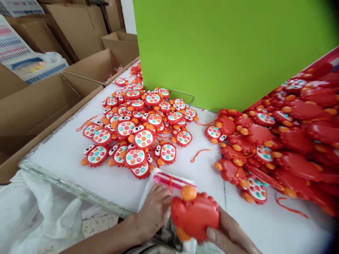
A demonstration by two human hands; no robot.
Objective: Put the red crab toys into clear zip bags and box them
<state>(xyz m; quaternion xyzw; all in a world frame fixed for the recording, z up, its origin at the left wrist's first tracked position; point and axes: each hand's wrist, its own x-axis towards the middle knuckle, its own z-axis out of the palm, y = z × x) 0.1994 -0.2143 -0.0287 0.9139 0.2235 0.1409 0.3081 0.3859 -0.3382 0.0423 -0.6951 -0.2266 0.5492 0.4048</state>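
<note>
We look partway along: our right hand (227, 229) pinches one red toy (197, 217) near, our left hand (156, 206) curls around we can't tell what, face-up heap (135, 130) left, jumbled heap (296, 134) right.

Most fingers of the right grip (233, 231) are hidden behind the toy (196, 216); beyond that grip, the panel (225, 49) is cut off above.
</note>
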